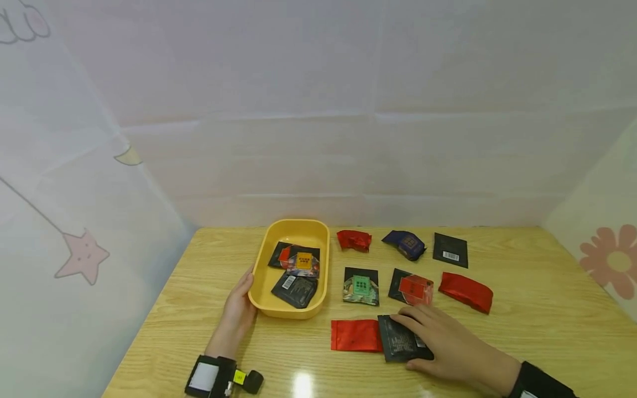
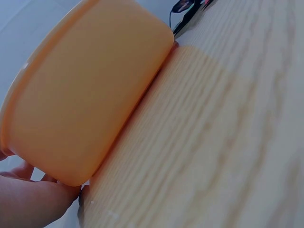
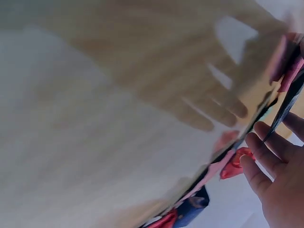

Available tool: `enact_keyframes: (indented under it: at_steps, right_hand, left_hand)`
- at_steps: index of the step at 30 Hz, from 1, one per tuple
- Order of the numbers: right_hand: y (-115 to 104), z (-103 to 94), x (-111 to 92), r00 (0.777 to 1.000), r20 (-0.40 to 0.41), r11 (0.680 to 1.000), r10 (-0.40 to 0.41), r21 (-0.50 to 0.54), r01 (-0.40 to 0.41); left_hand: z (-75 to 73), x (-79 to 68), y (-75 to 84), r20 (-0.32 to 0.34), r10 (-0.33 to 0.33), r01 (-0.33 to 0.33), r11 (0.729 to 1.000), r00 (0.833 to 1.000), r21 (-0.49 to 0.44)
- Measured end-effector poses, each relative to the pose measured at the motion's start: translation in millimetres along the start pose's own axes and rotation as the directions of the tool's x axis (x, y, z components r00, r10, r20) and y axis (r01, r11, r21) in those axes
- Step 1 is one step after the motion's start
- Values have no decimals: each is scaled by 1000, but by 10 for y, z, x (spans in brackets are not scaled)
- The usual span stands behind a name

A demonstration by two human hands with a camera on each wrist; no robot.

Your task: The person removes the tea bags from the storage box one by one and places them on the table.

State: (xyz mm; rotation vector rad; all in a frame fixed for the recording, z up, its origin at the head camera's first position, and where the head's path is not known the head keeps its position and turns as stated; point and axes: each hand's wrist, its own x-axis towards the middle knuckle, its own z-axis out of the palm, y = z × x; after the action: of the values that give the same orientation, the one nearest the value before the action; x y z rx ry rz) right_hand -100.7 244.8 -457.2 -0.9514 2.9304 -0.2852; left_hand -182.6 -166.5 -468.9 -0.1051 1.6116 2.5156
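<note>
A yellow plastic tray stands on the table at centre left, with several dark sachets inside. My left hand holds the tray by its left side; the left wrist view shows fingers around the tray's corner. With my right hand I pinch a black sachet with small print, fingers over its top and thumb at its near edge. In the right wrist view this sachet is seen edge-on, tilted off the table. Its left edge overlaps a flat red packet.
Behind my right hand lie a green-labelled sachet, a red-labelled sachet and a long red packet. Farther back are a crumpled red packet, a dark blue packet and a black sachet. A white sheet hangs behind the table.
</note>
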Motion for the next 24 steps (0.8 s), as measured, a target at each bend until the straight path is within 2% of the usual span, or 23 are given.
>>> enact_keyframes:
  at_steps: [7,12,24]
  right_hand:
    - [52,33,-103,999,15,999,34,-4,-34]
    - [89,8,-155,999,-8,999,44,-20,-44]
    - [119,-14,-177,998,17,998,63,-19,-62]
  left_hand:
    - [-3,11,-2,-10,-6,6,1000,1000,-3]
    - [-11,10,-15,-5,-11,11,1000,1000,-5]
    - [-13,10,-13,-2,-15,15,1000,1000,-13]
